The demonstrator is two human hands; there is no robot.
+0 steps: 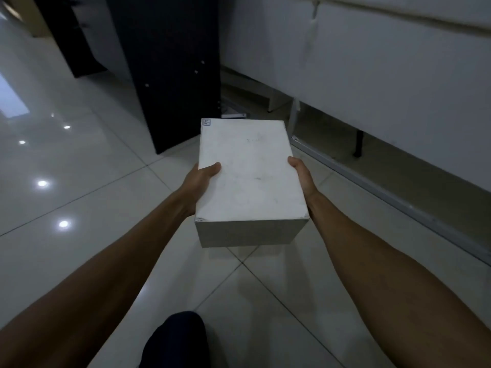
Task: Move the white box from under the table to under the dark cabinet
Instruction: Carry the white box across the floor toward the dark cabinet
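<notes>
A white rectangular box (249, 173) is held above the tiled floor in the middle of the view, its long side pointing away from me. My left hand (202, 181) grips its left side with the thumb on the lid. My right hand (301, 176) grips the right side, thumb at the lid's edge. A small sticker sits on the lid's far left corner. The dark cabinet (170, 70) stands just beyond the box, at the upper middle. The table, draped in a white cloth (385, 70), runs along the right.
Glossy white floor tiles (66, 168) reflect ceiling lights on the left. A metal rail (372, 189) lies along the floor under the table, with a dark table leg (358, 144) behind it. A second dark panel (69, 35) stands at the far left. My dark-clad knee (175, 341) shows at the bottom.
</notes>
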